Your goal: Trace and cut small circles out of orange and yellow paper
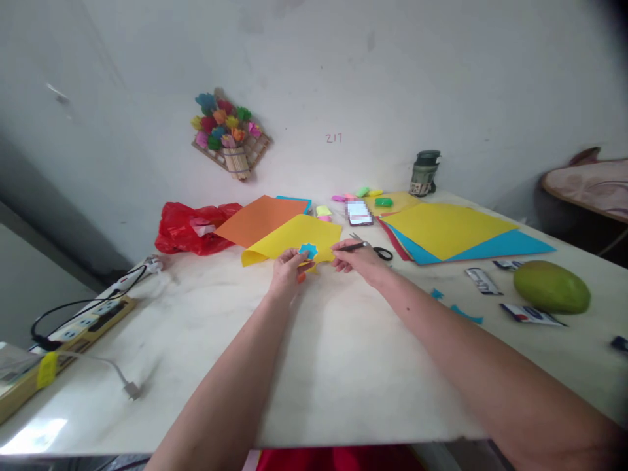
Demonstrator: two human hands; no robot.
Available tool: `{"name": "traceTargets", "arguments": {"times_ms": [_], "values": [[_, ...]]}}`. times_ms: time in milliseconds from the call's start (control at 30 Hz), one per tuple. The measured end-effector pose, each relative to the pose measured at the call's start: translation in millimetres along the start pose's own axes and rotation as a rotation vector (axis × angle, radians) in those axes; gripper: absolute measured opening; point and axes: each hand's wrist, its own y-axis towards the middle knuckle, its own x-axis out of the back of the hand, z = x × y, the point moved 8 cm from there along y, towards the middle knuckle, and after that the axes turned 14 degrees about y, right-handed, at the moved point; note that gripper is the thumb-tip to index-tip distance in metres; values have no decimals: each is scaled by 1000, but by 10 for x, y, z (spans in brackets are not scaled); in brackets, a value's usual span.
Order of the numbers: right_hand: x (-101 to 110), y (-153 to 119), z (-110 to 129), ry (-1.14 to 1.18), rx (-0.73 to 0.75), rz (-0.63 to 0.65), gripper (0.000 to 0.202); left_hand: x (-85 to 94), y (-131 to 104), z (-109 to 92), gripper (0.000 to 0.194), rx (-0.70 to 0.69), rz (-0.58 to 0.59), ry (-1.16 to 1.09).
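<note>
My left hand (289, 268) is closed, pinching a small blue paper cutout (309, 250) with a scalloped edge. The cutout is in front of a yellow sheet (304, 230) whose left end curls up. A dark pen (353, 246) is gripped in my right hand (362, 260), just right of the cutout. Behind that hand lie scissors (383, 253), their black handle showing and the rest partly hidden. Beneath my left hand is a small orange bit (301, 278), too small to name.
An orange sheet (265, 219) and red plastic bag (199, 229) lie back left. A phone (359, 212) is behind my right hand. Yellow (451, 226) and blue sheets (524, 243), blue scraps (466, 315) and a green fruit (552, 286) lie right. A power strip (86, 324) runs along the left.
</note>
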Motion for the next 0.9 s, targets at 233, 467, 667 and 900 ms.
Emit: {"name": "traceTargets", "arguments": {"times_ms": [233, 467, 667, 900], "values": [[18, -7, 13, 51, -5, -67, 14, 47, -2, -17, 27, -40, -54, -31], [70, 3, 88, 60, 84, -111, 32, 31, 0, 12, 29, 2, -40, -17], [78, 5, 130, 55, 141, -118, 27, -29, -8, 19, 29, 4, 25, -11], [122, 12, 156, 66, 211, -160, 16, -111, -51, 8, 25, 25, 76, 45]]}}
